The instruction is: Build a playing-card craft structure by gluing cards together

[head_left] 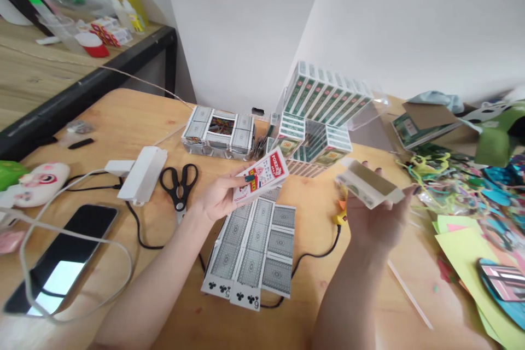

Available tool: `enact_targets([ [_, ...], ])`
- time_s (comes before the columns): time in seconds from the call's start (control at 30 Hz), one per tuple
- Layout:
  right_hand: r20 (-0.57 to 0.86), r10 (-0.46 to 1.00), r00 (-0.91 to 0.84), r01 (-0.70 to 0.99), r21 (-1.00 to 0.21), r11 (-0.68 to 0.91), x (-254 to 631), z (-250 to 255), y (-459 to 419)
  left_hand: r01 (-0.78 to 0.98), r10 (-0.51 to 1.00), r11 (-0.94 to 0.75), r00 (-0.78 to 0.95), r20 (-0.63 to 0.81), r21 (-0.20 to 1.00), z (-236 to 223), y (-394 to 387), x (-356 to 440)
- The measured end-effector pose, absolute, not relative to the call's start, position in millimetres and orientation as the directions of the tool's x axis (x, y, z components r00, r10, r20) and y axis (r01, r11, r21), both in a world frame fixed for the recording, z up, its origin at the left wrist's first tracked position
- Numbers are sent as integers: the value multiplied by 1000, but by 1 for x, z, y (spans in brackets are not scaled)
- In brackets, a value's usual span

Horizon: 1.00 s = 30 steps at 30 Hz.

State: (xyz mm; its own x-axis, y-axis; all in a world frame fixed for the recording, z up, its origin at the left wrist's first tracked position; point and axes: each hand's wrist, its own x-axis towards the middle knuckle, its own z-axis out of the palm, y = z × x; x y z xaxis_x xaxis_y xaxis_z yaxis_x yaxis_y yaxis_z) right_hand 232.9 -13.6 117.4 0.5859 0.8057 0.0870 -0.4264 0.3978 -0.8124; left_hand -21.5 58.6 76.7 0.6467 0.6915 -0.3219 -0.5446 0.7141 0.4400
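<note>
My left hand point(218, 197) is closed around a deck of playing cards point(264, 171), its red and white "POKER" face up and the thumb lying on top. My right hand point(374, 224) grips a small card box point(371, 185) between thumb and fingers, tilted, with its tan side towards me. Below the deck, rows of playing cards point(254, 246) lie overlapped on the table, mostly grey backs up; a five and a six of clubs show at the near end. Behind them is a case covered in playing cards point(219, 132). Green and white card boxes point(328, 95) stand stacked at the back.
Black scissors point(179, 186), a white power adapter point(143, 175) and a phone point(61, 257) with a looped white cable lie at left. Black cable point(315, 255) runs beside the cards. Coloured paper point(467, 262) and a heap of bright strands point(455, 180) fill the right side.
</note>
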Motion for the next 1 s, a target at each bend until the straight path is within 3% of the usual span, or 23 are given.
enact_targets([
  [0.13,107,764,636,-387,-812,436,238,113,-8,-574,680,729,666,-305,374,78,58,-23],
  [0.37,73,732,678,-326,-863,387,250,102,0,-613,693,719,589,-416,329,77,59,-20],
  [0.53,-54,688,724,-371,-871,322,253,102,-2,-644,720,684,522,-457,343,73,62,-17],
  [0.7,-66,663,746,-348,-887,303,259,101,-5,-669,756,641,463,-463,378,75,63,-19],
  [0.83,80,753,653,-282,-897,340,257,102,-11,-656,773,620,420,-475,430,77,66,-24],
  [1.0,310,843,440,-63,-926,373,237,108,-16,-462,777,627,424,-465,627,79,64,-22],
])
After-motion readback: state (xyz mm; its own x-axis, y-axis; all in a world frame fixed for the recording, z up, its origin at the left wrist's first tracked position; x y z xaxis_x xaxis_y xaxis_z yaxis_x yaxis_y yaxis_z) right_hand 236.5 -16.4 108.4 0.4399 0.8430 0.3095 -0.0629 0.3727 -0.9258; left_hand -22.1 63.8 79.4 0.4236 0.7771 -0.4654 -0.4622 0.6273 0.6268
